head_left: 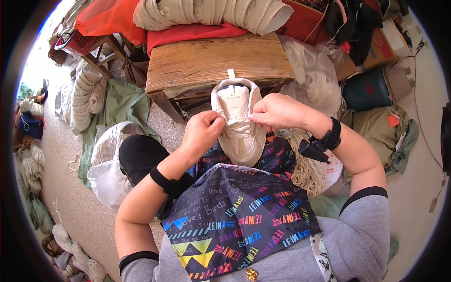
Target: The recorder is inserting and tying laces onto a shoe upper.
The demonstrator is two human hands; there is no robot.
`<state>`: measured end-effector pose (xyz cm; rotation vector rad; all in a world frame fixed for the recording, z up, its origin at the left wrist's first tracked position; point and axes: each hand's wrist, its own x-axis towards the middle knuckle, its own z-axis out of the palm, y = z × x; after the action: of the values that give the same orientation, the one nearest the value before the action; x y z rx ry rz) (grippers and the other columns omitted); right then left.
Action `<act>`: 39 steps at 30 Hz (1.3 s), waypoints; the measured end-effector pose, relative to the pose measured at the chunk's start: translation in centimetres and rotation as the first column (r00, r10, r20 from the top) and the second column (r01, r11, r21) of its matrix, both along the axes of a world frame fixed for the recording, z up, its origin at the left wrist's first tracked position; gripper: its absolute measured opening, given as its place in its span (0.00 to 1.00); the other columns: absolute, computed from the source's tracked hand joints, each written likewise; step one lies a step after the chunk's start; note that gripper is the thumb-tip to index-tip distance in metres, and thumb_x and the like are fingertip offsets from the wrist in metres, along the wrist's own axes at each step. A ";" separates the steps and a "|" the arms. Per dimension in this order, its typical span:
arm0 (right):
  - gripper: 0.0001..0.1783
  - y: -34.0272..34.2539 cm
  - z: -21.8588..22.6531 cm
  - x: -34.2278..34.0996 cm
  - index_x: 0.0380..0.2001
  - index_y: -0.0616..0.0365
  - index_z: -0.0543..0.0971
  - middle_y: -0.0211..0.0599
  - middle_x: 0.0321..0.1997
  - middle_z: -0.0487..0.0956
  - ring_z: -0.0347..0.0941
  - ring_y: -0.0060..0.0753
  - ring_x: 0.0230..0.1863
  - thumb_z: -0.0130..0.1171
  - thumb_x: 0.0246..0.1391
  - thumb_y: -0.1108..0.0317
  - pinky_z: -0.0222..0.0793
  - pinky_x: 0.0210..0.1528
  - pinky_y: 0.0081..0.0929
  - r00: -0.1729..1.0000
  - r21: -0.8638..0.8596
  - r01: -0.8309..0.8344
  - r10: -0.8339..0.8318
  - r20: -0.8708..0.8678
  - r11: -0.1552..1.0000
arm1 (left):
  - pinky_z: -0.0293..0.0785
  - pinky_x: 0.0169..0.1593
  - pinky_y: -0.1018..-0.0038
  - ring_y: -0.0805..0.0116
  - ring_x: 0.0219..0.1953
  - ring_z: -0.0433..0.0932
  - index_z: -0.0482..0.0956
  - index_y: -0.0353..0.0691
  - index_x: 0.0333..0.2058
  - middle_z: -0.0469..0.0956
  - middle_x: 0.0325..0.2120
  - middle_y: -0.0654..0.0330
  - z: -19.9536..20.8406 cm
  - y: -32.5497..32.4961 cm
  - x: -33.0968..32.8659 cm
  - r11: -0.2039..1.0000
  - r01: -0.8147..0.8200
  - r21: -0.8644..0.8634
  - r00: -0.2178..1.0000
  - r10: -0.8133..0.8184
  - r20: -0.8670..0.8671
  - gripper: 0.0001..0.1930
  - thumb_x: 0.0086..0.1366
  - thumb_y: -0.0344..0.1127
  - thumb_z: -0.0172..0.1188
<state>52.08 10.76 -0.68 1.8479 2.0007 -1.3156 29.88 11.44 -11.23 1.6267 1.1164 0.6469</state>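
A cream-coloured sneaker [242, 148] rests on my lap, toe toward me and heel loop up against a wooden bench. Its white shoelace [240, 129] crosses the lower part of the tongue. My left hand [201, 133] is closed in a pinch at the left eyelet edge, on one side of the lace. On the opposite edge, my right hand [278, 113] pinches the lace between thumb and forefinger, the other fingers curled. The lace ends are mostly hidden by my fingers.
Directly ahead stands the wooden bench [218, 58], with a row of nested cream shoe uppers [211, 16] on red cloth. A bundle of pale laces [307, 162] hangs by my right thigh. Plastic bags of shoes [310, 70] lie beyond it; a white bag [110, 181] sits left.
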 end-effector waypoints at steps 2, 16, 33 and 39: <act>0.16 -0.4 0.2 0.0 0.25 0.60 0.80 0.38 0.21 0.79 0.78 0.36 0.27 0.57 0.55 0.57 0.74 0.35 0.32 0.996 0.057 -0.063 0.060 0.064 0.996 | 0.69 0.30 0.72 0.61 0.25 0.74 0.75 0.33 0.23 0.74 0.20 0.56 0.2 0.3 0.0 0.964 0.020 0.264 0.996 0.004 -0.091 0.11 0.62 0.34 0.53; 0.13 1.0 -0.2 2.3 0.34 0.55 0.76 0.38 0.41 0.72 0.75 0.44 0.41 0.66 0.47 0.63 0.73 0.40 0.42 0.804 0.562 -0.575 0.538 0.253 0.595 | 0.73 0.44 0.64 0.54 0.42 0.74 0.78 0.40 0.37 0.71 0.39 0.54 3.7 4.7 -2.0 0.606 0.564 0.562 0.826 -0.388 -0.410 0.09 0.57 0.32 0.64; 0.09 0.3 0.9 -1.6 0.31 0.60 0.77 0.25 0.25 0.69 0.65 0.19 0.26 0.59 0.60 0.65 0.64 0.31 0.21 0.844 0.254 0.110 0.044 -0.534 0.961 | 0.66 0.45 0.80 0.76 0.42 0.68 0.78 0.36 0.34 0.70 0.37 0.65 12.4 1.7 -1.2 0.973 0.142 0.184 0.747 -0.228 0.625 0.11 0.71 0.37 0.53; 0.10 0.6 0.5 -2.6 0.34 0.62 0.79 0.52 0.38 0.77 0.79 0.50 0.39 0.56 0.50 0.69 0.77 0.41 0.40 0.917 0.546 -0.398 0.307 0.254 0.737 | 0.60 0.29 0.87 0.85 0.24 0.62 0.75 0.38 0.47 0.70 0.25 0.71 8.5 2.1 -2.3 0.953 -0.040 -0.300 0.779 0.218 0.588 0.12 0.74 0.39 0.50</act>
<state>49.49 11.32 -0.17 1.5464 2.7042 -0.4514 27.53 13.50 -2.75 0.9832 0.7811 0.9853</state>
